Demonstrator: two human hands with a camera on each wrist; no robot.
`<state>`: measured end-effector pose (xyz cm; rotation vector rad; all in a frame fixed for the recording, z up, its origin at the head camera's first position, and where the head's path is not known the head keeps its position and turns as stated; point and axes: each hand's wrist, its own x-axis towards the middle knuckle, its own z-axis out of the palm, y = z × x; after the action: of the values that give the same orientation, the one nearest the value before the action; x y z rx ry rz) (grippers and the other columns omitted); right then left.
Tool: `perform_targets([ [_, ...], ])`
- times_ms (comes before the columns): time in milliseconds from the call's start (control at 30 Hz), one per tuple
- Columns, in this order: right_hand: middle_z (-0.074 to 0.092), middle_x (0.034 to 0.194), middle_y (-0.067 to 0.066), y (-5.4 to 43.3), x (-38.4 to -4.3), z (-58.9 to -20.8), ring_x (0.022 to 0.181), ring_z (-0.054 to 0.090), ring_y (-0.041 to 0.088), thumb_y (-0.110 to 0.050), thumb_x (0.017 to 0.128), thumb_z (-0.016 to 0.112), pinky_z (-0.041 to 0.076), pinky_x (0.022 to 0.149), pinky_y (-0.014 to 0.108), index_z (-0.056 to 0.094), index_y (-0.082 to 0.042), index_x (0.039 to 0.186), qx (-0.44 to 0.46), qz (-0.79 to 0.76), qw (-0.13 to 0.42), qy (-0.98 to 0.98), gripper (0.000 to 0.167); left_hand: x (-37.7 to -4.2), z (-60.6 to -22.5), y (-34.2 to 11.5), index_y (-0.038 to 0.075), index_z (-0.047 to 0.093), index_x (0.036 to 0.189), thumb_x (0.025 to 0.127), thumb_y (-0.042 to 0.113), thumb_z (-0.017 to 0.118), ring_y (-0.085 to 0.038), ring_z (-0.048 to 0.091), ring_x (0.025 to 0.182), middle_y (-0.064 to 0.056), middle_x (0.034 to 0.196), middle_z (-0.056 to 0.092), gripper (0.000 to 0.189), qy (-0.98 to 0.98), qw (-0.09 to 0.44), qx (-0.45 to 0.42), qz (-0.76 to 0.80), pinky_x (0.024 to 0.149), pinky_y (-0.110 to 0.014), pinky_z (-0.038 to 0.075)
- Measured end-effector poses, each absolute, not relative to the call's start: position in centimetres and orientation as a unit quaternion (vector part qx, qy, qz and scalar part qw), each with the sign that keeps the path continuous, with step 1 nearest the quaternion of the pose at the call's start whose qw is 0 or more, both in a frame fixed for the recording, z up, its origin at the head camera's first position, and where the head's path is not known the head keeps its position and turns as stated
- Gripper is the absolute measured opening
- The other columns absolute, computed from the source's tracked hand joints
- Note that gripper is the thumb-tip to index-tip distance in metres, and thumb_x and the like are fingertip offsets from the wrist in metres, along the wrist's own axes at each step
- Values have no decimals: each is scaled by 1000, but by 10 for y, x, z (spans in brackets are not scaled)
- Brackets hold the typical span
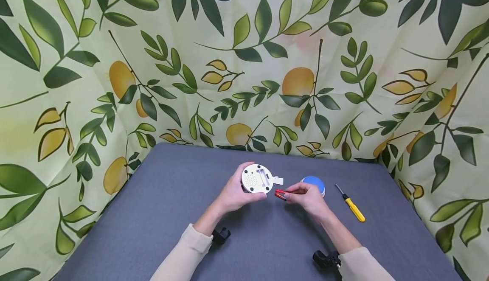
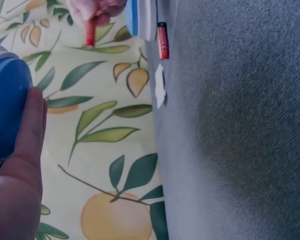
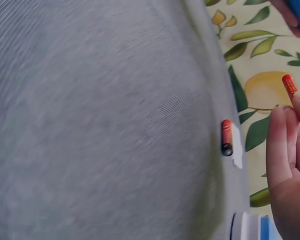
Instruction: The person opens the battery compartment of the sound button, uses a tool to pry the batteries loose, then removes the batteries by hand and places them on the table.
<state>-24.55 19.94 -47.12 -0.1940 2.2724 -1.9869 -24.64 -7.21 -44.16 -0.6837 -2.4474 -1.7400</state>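
My left hand [image 1: 238, 192] grips a round white device [image 1: 252, 181] by its sides, its underside with an uncovered battery compartment turned towards the head camera. The left wrist view shows the device's blue domed face [image 2: 9, 107]. Between thumb and fingertips, my right hand [image 1: 307, 198] pinches a red battery [image 3: 289, 85], held up off the table just right of the device. A second red battery [image 3: 226, 135] lies on the table beside a small white piece [image 3: 236, 145] shaped like a battery cover.
Behind my right hand sits another round device [image 1: 313, 183], blue on top and white below. To its right lies a screwdriver [image 1: 355, 209] with a yellow handle. A leaf-patterned cloth [image 1: 237, 73] stands round the back and sides of the grey table [image 1: 172, 230].
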Motion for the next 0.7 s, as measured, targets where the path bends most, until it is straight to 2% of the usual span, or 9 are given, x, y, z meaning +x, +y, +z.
perform_targets([
  [200, 73, 86, 13, 199, -244, -477, 71, 69, 19, -1, 84, 81, 56, 67, 31, 72, 10, 99, -86, -580, 39, 809, 21, -245, -443, -69, 21, 40, 150, 70, 30, 94, -18, 55, 111, 0, 127, 59, 97, -796, 26, -225, -561, 98, -41, 41],
  [500, 69, 73, 5, 194, -246, -486, 62, 62, 17, -3, 82, 83, 47, 54, 26, 75, 0, 91, -66, -518, 10, 853, 12, -245, -445, -68, 22, 42, 148, 69, 28, 94, -17, 56, 110, 0, 126, 59, 95, -797, 28, -225, -560, 98, -40, 41],
  [700, 70, 76, 0, 193, -248, -491, 65, 60, 13, -3, 80, 84, 47, 57, 25, 76, -4, 87, -76, -469, -3, 880, 11, -245, -446, -67, 22, 42, 148, 68, 28, 94, -17, 56, 111, 0, 126, 59, 95, -796, 29, -229, -560, 99, -40, 40],
])
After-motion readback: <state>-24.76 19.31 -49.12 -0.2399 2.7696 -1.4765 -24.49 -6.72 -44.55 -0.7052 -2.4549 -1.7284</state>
